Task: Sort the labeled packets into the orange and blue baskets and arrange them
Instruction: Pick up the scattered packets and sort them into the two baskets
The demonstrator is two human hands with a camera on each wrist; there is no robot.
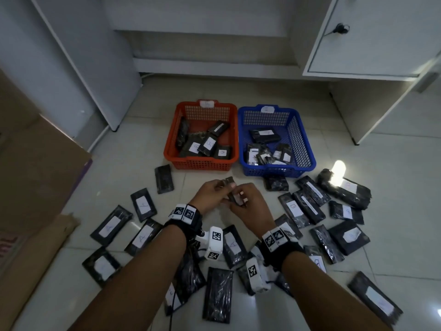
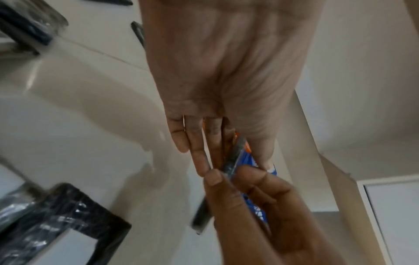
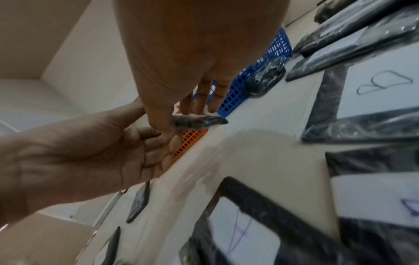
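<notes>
Together, both hands (image 1: 229, 197) pinch one dark packet (image 1: 232, 191) just before the baskets (image 1: 238, 161).

Glossy floor tiles (image 1: 148, 149); plastic mesh baskets (image 1: 202, 163) (crinkly film packets (image 1: 111, 225)).

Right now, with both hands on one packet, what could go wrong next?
1. The packet is held by both hands, left and right; its label isn't readable, so it may be missorted.
2. Packets lie jumbled in the orange basket and blue basket; another may land crooked.
</notes>
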